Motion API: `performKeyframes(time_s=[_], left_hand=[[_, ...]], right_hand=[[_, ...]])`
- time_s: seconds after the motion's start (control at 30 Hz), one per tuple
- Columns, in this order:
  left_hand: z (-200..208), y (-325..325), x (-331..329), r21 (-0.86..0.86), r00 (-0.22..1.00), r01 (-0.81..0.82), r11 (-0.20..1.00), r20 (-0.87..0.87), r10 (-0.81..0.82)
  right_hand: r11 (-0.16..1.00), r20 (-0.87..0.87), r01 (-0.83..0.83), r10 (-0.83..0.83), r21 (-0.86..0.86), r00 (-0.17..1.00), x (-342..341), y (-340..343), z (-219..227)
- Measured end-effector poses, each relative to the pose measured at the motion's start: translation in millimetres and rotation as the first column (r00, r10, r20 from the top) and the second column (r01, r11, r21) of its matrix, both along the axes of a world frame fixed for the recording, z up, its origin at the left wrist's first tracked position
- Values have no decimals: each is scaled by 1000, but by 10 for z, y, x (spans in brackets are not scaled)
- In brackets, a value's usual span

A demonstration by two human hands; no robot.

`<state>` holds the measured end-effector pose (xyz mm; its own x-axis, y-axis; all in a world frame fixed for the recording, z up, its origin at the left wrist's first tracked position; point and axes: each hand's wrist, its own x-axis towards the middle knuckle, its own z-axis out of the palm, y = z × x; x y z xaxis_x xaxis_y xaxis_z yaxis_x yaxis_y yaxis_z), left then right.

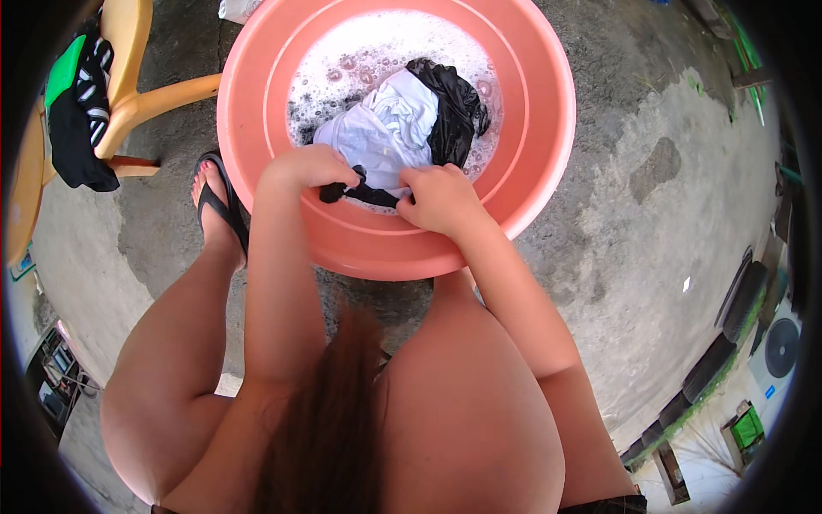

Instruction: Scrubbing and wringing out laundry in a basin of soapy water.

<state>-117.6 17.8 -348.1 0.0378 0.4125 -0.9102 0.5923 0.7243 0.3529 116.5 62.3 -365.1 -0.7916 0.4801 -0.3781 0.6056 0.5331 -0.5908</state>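
A wide pink basin (539,111) holds soapy water (342,51) with foam and bubbles. Wet laundry is bunched in it: a white cloth (385,124) and a shiny black cloth (458,107) lying against its right side. At the near side of the bundle, my left hand (317,167) is closed on a piece of black cloth (370,193). My right hand (438,199) pinches the same dark strip beside the white cloth, thumb and fingers together. Whether the black pieces belong to one garment I cannot tell.
On the left, a yellow plastic chair (128,103) carries black, striped and green clothes (81,111). My foot in a black flip-flop (224,201) stands beside the basin. Concrete floor (616,283) surrounds it, with dark tyre-like objects (711,368) at the far right edge.
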Motion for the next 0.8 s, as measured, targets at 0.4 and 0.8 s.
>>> performKeyframes(time_s=[0.4,0.8], left_hand=[[-587,-444,857,34,837,398,917,-421,-348],[2543,-345,35,569,880,-409,714,39,473]], right_hand=[[948,554,-283,315,-146,770,-160,-36,-125],[936,179,-81,19,342,984,236,627,2817]])
